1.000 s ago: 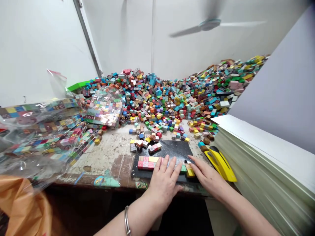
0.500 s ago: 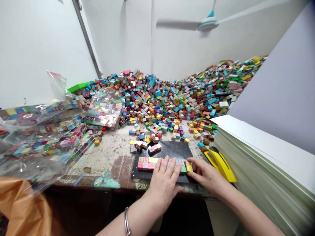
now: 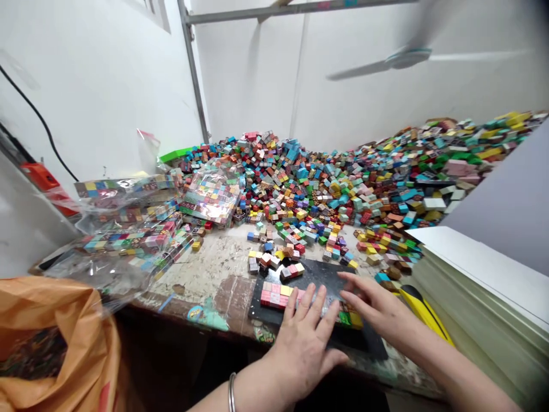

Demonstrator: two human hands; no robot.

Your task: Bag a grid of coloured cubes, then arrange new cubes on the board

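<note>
Both forearms come in from the bottom edge, around 5 and 6 o'clock, angling up toward the middle. Left hand lies palm down, flat, fingers spread a bit and pointing toward 12. There's a thin metal bangle on that wrist. Right hand sits just beside it at 3 o'clock, palm down too, fingers loosely extended toward 10, nothing gripped.

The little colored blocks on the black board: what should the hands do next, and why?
Probably the right hand should reach for one more cube from the small cluster at the board's far edge. The left hand lies flat on the row of blocks, and bare black board shows behind the row.
</note>
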